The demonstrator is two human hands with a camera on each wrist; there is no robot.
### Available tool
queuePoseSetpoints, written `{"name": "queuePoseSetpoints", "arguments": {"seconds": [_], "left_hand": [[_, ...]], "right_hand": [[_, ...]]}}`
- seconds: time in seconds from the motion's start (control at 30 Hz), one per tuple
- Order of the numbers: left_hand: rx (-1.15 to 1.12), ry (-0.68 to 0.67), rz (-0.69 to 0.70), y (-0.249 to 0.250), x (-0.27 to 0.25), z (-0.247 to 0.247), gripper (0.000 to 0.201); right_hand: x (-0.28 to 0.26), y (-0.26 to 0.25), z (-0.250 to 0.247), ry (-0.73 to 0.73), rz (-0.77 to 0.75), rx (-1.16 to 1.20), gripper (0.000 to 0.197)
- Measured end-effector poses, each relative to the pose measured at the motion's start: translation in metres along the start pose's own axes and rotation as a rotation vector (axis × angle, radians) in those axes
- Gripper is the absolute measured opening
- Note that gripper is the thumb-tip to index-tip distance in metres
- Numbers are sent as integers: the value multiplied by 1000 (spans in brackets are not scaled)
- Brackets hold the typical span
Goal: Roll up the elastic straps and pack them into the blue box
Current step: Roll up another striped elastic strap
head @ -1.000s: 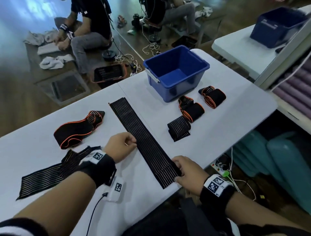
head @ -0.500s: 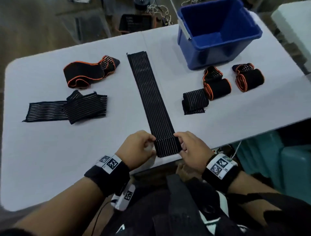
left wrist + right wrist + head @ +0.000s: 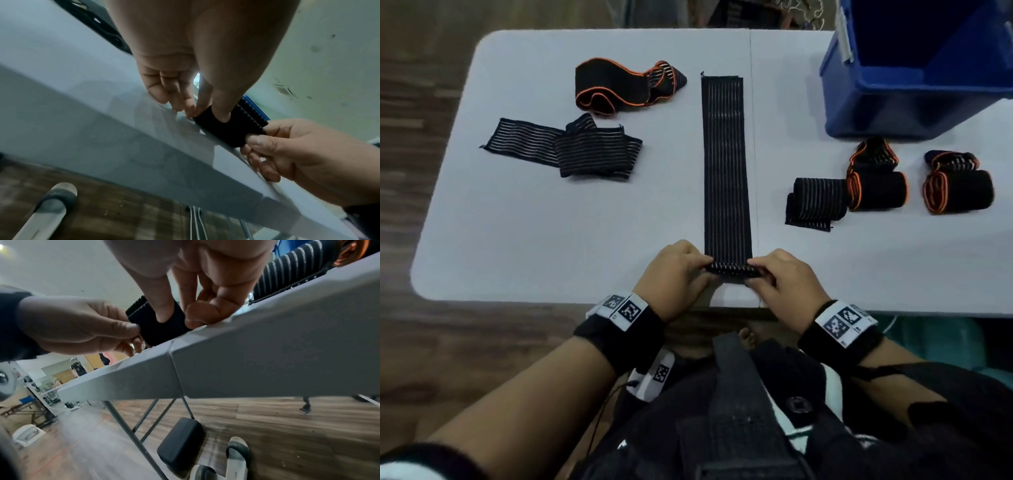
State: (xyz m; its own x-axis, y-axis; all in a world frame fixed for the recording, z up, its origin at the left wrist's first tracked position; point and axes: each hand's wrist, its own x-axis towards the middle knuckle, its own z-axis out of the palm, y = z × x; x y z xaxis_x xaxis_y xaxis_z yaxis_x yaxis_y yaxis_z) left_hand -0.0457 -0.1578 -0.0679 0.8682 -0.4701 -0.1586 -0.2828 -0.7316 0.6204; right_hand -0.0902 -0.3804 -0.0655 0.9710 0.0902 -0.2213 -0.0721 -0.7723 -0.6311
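Note:
A long black striped elastic strap (image 3: 726, 161) lies flat down the middle of the white table (image 3: 544, 240). Its near end (image 3: 734, 270) is folded over into a small first roll (image 3: 228, 128) (image 3: 162, 324) at the table's front edge. My left hand (image 3: 681, 270) (image 3: 197, 104) pinches the roll's left side, and my right hand (image 3: 780, 277) (image 3: 185, 311) pinches its right side. The blue box (image 3: 917, 68) stands at the far right.
Three rolled straps lie right of the long one: a striped roll (image 3: 816, 202) and two orange-edged rolls (image 3: 876, 186) (image 3: 959, 190). On the left lie an unrolled striped strap (image 3: 565, 147) and an orange-edged strap (image 3: 619, 85). Below the table are its legs (image 3: 144, 418) and wooden floor.
My hands came together at the strap's near end and turned it over into a first fold. The head view swung down over the table.

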Motion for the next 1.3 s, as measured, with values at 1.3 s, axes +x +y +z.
{"name": "queuePoseSetpoints", "arguments": {"seconds": [1.3], "left_hand": [[116,30,-50,11,7,-1,51]], "right_hand": [[19,-9,-12,-91,-114,-250,42]]}}
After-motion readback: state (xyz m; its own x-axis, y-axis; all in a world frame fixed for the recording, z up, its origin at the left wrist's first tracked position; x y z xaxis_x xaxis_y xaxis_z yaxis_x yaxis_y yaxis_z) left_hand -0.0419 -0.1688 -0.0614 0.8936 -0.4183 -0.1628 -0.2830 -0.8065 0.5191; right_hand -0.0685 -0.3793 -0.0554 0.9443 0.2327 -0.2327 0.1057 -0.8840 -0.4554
